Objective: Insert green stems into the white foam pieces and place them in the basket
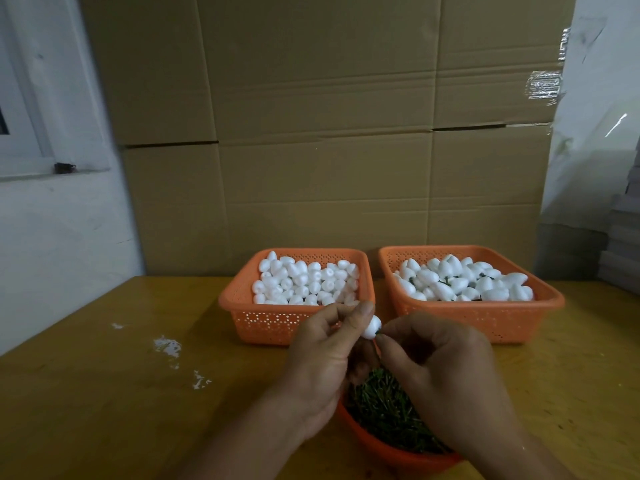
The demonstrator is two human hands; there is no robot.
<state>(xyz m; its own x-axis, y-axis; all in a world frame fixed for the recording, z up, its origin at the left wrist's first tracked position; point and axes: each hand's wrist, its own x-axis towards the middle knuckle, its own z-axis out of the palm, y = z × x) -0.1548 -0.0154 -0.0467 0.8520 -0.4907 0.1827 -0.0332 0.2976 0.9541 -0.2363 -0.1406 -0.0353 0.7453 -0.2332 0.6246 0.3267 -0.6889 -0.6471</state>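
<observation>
My left hand (322,355) pinches a white foam piece (372,327) between thumb and fingers in front of the left basket. My right hand (440,372) meets it from the right, its fingertips closed on a green stem (378,333) at the foam's lower end; most of the stem is hidden. The left orange basket (263,323) holds plain white foam pieces. The right orange basket (485,323) holds foam pieces with green stems showing between them. An orange bowl (388,448) of green stems sits under my hands.
The baskets stand on a yellow wooden table (104,393) with white foam crumbs (168,346) on its left part. Stacked cardboard boxes (329,133) form a wall close behind the baskets. A white wall and window frame are at left.
</observation>
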